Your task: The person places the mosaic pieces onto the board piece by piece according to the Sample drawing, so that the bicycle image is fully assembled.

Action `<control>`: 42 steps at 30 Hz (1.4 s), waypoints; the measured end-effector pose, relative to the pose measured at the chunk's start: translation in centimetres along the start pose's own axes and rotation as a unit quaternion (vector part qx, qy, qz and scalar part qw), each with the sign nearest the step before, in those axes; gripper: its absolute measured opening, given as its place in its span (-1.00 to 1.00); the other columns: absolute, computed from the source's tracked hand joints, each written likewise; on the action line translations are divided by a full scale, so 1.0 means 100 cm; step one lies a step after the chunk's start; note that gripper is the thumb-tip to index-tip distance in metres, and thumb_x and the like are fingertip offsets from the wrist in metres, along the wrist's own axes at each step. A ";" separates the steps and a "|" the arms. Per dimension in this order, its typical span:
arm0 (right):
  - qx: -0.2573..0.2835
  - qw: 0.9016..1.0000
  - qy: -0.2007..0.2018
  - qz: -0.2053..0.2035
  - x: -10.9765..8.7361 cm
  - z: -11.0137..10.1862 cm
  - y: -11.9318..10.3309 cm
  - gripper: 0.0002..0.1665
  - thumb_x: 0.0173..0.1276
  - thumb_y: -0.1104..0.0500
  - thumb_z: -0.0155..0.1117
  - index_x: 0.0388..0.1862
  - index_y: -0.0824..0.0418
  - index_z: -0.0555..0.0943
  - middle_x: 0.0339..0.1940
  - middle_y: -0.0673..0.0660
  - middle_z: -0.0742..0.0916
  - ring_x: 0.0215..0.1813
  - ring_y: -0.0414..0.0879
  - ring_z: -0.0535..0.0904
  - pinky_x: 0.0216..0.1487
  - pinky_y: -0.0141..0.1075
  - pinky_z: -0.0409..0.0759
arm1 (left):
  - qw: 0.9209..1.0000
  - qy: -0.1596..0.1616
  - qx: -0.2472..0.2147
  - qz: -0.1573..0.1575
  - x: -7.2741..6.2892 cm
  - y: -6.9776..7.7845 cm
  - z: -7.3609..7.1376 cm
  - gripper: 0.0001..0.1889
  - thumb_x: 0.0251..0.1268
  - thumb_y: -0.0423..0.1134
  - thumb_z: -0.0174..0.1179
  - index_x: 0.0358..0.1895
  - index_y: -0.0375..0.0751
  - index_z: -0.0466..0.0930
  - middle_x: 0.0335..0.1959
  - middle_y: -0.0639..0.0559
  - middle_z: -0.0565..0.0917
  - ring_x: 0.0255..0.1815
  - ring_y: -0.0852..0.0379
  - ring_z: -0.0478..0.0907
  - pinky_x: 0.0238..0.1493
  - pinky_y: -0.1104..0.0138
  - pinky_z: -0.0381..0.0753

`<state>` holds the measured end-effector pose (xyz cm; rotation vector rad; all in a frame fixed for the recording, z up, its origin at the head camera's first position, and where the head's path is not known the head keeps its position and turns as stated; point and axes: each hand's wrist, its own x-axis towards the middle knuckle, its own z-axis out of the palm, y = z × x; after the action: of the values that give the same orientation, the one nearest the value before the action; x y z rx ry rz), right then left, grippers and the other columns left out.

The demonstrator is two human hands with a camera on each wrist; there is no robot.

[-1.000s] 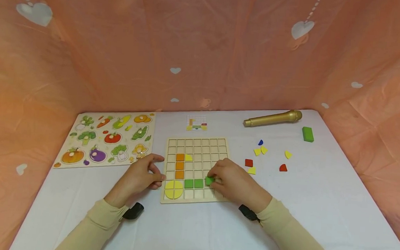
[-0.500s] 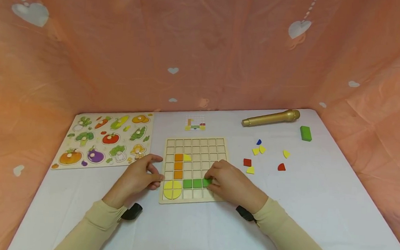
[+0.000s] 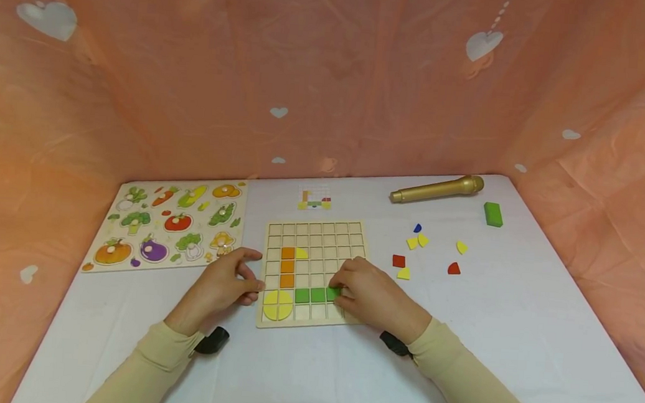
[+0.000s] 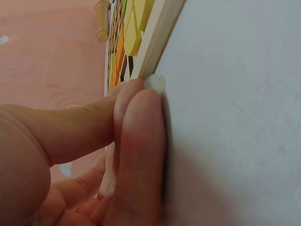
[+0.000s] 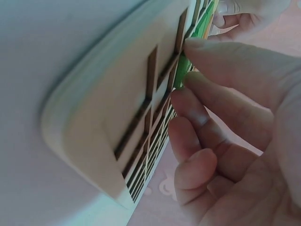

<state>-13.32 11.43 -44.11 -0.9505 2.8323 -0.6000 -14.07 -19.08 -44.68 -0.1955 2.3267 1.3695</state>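
A square wooden grid board (image 3: 321,226) lies on the white table in the head view. Its cells hold three orange square tiles (image 3: 287,266), a yellow circle (image 3: 278,305) of quarter pieces, another yellow piece (image 3: 301,254) and a row of green square tiles (image 3: 310,295). With thumb and fingertips, my right hand (image 3: 374,296) pinches the rightmost green tile (image 5: 181,70), which sits in its cell and is partly covered. My left hand (image 3: 222,285) rests beside the board's left edge, its loosely bent fingertips touching the rim (image 4: 157,37).
A vegetable puzzle board (image 3: 171,225) lies left, and a small pattern card (image 3: 314,197) behind the grid. To the right are a gold microphone (image 3: 438,189), a green block (image 3: 492,214), red pieces (image 3: 399,261), yellow pieces (image 3: 461,247) and a blue piece (image 3: 418,228).
My right hand has lowered the third green tile from a tilted position into the cell at the row's right end. The left hand stays at the board's edge.
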 end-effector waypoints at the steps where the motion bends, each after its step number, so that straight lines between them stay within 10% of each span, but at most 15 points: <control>1: 0.001 1.000 0.001 0.000 0.000 0.000 0.000 -0.82 0.36 0.27 0.54 -0.07 0.18 0.84 -0.21 -0.01 0.74 -0.05 -0.10 0.57 -0.05 -0.29 0.68 | 1.000 0.000 0.000 0.000 0.000 0.000 0.000 -0.33 0.36 -0.41 0.48 0.49 -0.19 0.44 -0.17 -0.17 0.62 -0.42 0.10 0.72 -0.31 0.30 0.86; 30: 0.019 0.999 0.000 0.030 -0.005 -0.009 0.007 -0.79 0.40 0.18 0.52 -0.01 0.16 0.86 -0.10 -0.03 0.77 0.09 -0.08 0.62 0.11 -0.21 0.73 | 1.000 -0.003 0.018 0.005 0.002 0.001 0.001 -0.33 0.37 -0.40 0.48 0.50 -0.20 0.43 -0.16 -0.18 0.63 -0.43 0.11 0.72 -0.31 0.31 0.86; 42: -0.041 0.995 0.029 0.087 -0.043 -0.040 0.066 -0.76 0.39 0.19 0.54 -0.01 0.23 0.84 -0.06 0.05 0.81 0.14 0.04 0.66 0.21 -0.04 0.75 | 1.000 -0.005 0.019 0.011 0.000 0.000 -0.001 -0.34 0.38 -0.40 0.46 0.49 -0.22 0.43 -0.17 -0.17 0.63 -0.42 0.12 0.73 -0.31 0.31 0.86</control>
<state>-14.40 20.18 -43.22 -0.6990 2.9698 -0.5040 -14.09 -19.19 -44.63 -0.1523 2.3516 1.3336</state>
